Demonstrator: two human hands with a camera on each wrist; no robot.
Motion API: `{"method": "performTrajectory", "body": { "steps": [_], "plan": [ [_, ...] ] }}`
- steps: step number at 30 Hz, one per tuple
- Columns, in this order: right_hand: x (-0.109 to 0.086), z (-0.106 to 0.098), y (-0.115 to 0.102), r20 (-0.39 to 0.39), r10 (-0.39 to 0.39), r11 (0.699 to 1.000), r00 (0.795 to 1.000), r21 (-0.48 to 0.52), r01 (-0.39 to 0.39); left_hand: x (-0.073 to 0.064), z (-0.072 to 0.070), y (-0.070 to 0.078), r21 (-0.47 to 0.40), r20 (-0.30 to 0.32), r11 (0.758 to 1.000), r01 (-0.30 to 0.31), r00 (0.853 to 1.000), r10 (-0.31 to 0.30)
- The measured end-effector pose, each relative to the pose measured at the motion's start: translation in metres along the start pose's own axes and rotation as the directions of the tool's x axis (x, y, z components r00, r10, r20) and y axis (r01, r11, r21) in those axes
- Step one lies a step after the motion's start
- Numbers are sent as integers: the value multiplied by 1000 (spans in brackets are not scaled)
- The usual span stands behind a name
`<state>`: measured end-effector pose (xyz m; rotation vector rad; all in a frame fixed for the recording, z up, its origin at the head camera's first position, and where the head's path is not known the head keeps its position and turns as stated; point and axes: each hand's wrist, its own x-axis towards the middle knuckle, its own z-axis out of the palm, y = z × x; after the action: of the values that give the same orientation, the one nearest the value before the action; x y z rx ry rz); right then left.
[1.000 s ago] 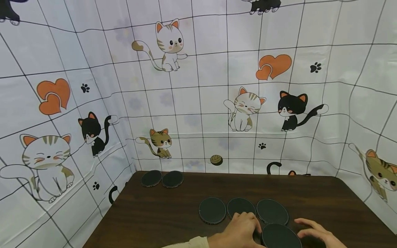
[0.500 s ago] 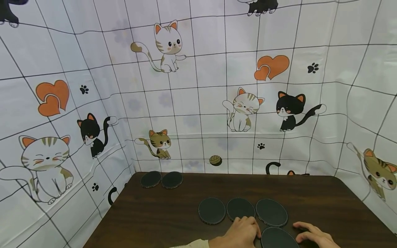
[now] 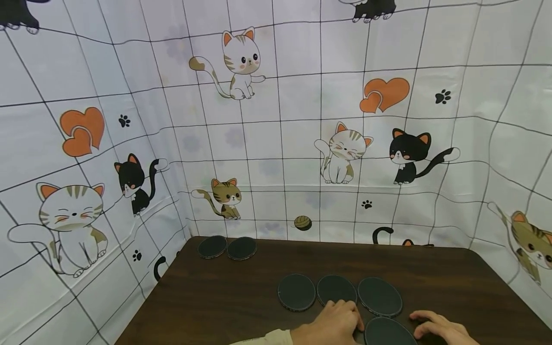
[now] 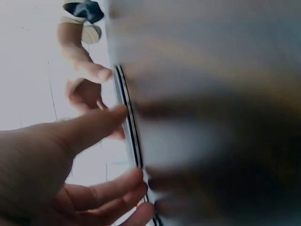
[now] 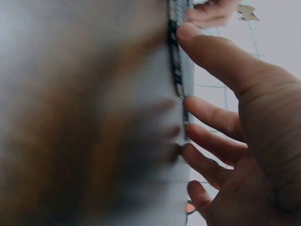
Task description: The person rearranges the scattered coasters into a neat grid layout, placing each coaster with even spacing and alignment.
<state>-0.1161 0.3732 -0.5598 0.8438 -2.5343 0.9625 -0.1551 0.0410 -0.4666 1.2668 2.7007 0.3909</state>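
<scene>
A flat dark round disc lies at the near edge of the head view, partly cut off by the frame. On its left is my left hand, fingers bent toward the tabletop, overlapping the lower edge of a middle disc. In the left wrist view the left thumb and fingertips meet a thin layered disc edge. My right hand lies beside the near disc, fingers loosely spread. The right wrist view puts its thumb and fingertips at the edge of stacked-looking thin layers.
Two more discs flank the middle one in a row, a left disc and a right disc. Another pair of discs sits at the table's far left corner. Cat-print curtains surround the dark wooden table.
The near disc has come down and slightly toward me, and now sits lower in the view. Both hands have shifted down slightly with it. The row of discs has stayed put.
</scene>
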Motion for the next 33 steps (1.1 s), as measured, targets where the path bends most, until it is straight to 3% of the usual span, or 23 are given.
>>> {"method": "performTrajectory", "body": {
  "steps": [3, 4, 6, 11, 15, 19, 22, 33],
  "plan": [
    [28, -30, -25, 168, -102, 991, 981, 105, 85, -5, -7, -3, -66, 8, 997, 31, 1000, -31],
    [36, -33, -31, 168, -127, 986, 978, 131, 106, -9, -8, -4, -89, -1, 995, 41, 999, -41],
    [48, -39, -43, 196, -102, 984, 975, 165, 69, -16, -13, -8, -102, -22, 993, 52, 998, -55],
    [72, -38, -63, 135, -62, 997, 989, 44, 57, -32, -32, -21, -33, -149, 998, 44, 988, -49],
    [94, -29, -71, 88, -120, 992, 989, -38, 124, -49, -47, -35, -8, -272, 997, 74, 960, -74],
    [120, -14, -83, 42, -141, 986, 989, -82, 145, -66, -54, -52, -23, -354, 993, 119, 927, -119],
    [140, -3, -95, 13, -146, 986, 989, -84, 146, -75, -55, -64, -39, -390, 987, 153, 907, -156],
    [200, 34, -131, 28, -136, 990, 990, -31, 137, -99, -69, -94, -40, -499, 966, 255, 832, -240]
  ]
}}
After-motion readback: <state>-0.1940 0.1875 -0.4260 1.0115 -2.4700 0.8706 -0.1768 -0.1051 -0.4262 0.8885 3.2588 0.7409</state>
